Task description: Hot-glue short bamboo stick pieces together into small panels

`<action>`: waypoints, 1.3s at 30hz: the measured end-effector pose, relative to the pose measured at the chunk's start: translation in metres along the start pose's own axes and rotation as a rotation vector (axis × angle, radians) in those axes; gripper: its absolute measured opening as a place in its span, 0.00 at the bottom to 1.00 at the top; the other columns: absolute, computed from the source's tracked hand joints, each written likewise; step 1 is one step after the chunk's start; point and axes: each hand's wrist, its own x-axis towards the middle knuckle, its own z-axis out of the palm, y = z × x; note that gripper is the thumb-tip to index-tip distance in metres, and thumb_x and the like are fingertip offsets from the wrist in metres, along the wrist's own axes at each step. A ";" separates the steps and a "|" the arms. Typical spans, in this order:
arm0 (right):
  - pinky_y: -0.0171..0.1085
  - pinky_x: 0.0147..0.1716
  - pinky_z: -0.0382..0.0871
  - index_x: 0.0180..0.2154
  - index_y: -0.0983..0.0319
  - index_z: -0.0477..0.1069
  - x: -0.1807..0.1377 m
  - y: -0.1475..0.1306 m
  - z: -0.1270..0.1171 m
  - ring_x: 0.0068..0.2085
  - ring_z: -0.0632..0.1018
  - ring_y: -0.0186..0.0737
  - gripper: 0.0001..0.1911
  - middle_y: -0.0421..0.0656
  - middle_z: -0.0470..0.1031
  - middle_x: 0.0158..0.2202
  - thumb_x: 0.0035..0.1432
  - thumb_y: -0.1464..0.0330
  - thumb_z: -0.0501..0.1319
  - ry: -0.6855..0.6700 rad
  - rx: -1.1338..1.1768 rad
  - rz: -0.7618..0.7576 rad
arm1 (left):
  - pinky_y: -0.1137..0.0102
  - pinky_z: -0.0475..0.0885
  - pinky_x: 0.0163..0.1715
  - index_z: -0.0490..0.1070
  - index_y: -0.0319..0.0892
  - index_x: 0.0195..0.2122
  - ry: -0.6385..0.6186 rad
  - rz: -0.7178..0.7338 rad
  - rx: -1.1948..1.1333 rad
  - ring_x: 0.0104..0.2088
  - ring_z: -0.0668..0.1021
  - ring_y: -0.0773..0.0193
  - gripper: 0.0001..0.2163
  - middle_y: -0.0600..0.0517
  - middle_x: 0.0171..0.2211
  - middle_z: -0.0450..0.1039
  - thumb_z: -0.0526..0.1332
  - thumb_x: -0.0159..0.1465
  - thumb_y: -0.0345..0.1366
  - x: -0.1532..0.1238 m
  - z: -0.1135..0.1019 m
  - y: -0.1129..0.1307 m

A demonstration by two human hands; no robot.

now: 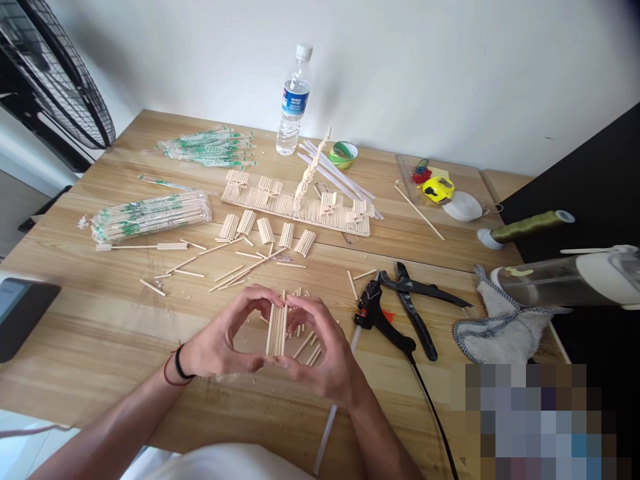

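One small stick panel (277, 330) is sitting between left hand (227, 333) and right hand (320, 343) above the near worktop (100, 373), long axis running near to far, while both hands, equally close, are clamping its ends, glue gun (370, 308) lying right.

You've got a white wall (200, 67) ahead, wood-grain table (115, 373) below, pale floor (25, 450) lower left, black panel (600, 173) right.

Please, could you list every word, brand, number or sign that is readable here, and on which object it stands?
None can be read with certainty.
Bottle label: white characters on blue, too small.
Plastic wrappers and stick pack: green print, too blurred.
Tape measure: dark marking, too small.
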 end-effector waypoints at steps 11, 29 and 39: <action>0.48 0.49 0.79 0.66 0.48 0.63 -0.001 0.000 -0.001 0.45 0.78 0.44 0.41 0.45 0.70 0.54 0.54 0.75 0.71 0.024 -0.047 -0.005 | 0.59 0.69 0.57 0.63 0.52 0.67 0.028 0.008 0.035 0.58 0.70 0.50 0.36 0.43 0.61 0.65 0.75 0.60 0.32 -0.001 -0.001 -0.002; 0.49 0.50 0.77 0.65 0.48 0.64 -0.001 -0.002 -0.003 0.41 0.78 0.43 0.42 0.43 0.70 0.50 0.50 0.77 0.69 0.034 -0.104 -0.019 | 0.60 0.71 0.54 0.66 0.50 0.66 0.041 0.003 0.044 0.53 0.72 0.52 0.34 0.43 0.58 0.69 0.77 0.60 0.37 0.001 -0.002 -0.006; 0.51 0.49 0.79 0.67 0.49 0.62 -0.002 0.003 -0.003 0.44 0.78 0.46 0.40 0.46 0.69 0.54 0.57 0.72 0.71 0.062 -0.128 -0.040 | 0.59 0.73 0.54 0.67 0.52 0.67 0.023 0.004 0.069 0.58 0.74 0.48 0.32 0.41 0.62 0.69 0.75 0.62 0.36 0.003 -0.006 -0.004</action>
